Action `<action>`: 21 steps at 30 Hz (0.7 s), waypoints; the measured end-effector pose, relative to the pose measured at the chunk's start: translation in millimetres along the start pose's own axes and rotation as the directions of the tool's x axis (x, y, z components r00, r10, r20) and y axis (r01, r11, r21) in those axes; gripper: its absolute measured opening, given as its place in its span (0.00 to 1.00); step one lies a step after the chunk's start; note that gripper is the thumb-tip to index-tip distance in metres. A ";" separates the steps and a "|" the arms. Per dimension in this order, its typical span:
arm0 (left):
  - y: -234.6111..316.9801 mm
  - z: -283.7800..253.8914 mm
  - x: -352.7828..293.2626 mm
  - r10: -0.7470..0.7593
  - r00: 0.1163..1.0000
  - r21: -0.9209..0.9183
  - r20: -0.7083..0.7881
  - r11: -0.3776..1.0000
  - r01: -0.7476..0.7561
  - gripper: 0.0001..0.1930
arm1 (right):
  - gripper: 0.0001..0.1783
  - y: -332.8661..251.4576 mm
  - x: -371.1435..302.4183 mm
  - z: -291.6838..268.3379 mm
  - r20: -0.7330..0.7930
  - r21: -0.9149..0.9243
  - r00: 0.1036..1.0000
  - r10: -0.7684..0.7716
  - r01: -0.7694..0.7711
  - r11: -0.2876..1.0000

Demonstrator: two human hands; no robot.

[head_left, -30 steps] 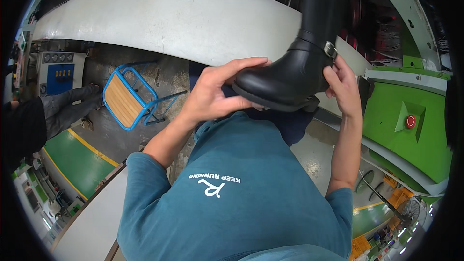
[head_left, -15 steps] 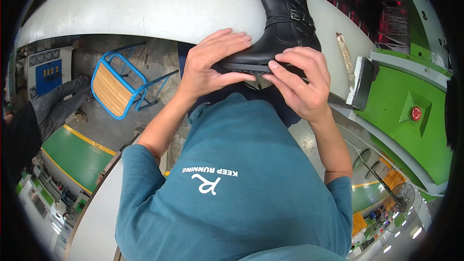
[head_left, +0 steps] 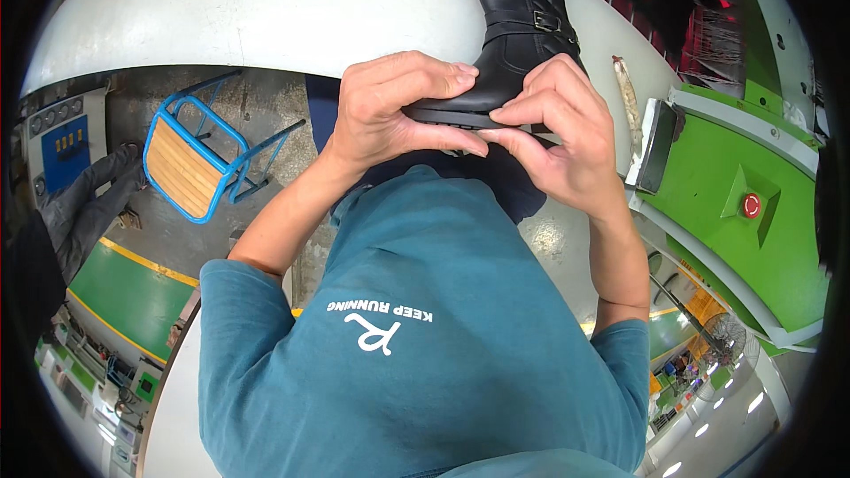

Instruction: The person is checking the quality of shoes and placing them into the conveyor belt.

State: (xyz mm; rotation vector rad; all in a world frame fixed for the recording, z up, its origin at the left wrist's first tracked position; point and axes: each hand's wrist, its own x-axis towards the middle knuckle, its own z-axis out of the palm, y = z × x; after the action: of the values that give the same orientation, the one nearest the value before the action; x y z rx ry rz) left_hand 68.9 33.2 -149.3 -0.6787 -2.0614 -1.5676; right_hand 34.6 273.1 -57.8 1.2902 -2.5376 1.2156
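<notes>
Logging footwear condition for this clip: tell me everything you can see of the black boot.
The black boot is tall, with a smooth, leather-like foot and a diamond-quilted shaft that runs out of the top of the picture. A strap with a small metal buckle circles the ankle. Its dark sole edge faces the person. The left hand wraps over the toe and sole edge, while the right hand presses its fingertips on the sole beside it. Behind it lies a white curved work surface.

Blue-framed stool (head_left: 189, 164) with wooden seat on concrete floor, left. Green machine housing (head_left: 753, 239) with red button (head_left: 751, 205), right. White curved worktable (head_left: 248, 9) ahead.
</notes>
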 end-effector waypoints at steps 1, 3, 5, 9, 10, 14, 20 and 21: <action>-0.6 -0.5 -0.9 -0.014 1.000 -0.003 -0.009 1.000 0.014 0.30 | 0.18 0.1 0.9 0.2 0.007 0.005 1.000 -0.005 0.005 1.000; -1.2 -1.9 0.2 -0.032 0.999 -0.006 -0.018 0.999 0.031 0.30 | 0.19 -2.5 0.5 3.9 0.015 0.012 1.000 -0.009 0.009 1.000; 1.2 -3.6 2.6 -0.046 0.999 0.041 0.012 0.998 0.045 0.30 | 0.20 -13.7 -8.9 12.8 -0.097 -0.168 0.995 -0.037 0.020 0.986; 7.0 0.4 4.7 -0.024 1.000 0.058 0.018 0.998 0.023 0.30 | 0.24 -24.2 -24.1 17.5 -0.121 -0.312 0.993 -0.013 -0.025 0.950; 6.6 0.4 4.4 -0.022 1.000 0.065 0.009 0.998 0.021 0.30 | 0.24 -22.1 -23.8 17.6 -0.118 -0.301 0.993 -0.011 -0.025 0.953; 5.2 -0.5 7.0 0.000 1.000 0.060 0.018 0.998 -0.001 0.30 | 0.21 -15.6 -14.1 13.8 -0.052 -0.242 0.999 0.002 -0.014 0.970; 1.7 0.9 6.2 0.006 0.999 0.061 0.036 0.998 -0.008 0.25 | 0.22 -4.9 3.2 -4.1 0.083 -0.013 0.971 0.224 -0.223 0.975; 2.2 1.3 6.9 0.013 0.999 0.059 0.036 0.998 -0.015 0.25 | 0.22 -5.7 6.6 -6.7 0.078 -0.017 0.972 0.223 -0.223 0.975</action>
State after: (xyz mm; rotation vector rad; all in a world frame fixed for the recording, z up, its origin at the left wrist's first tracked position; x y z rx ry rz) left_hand 64.9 35.6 -143.7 -0.7027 -2.1157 -1.4914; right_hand 32.4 271.2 -47.2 1.0960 -2.8048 1.2104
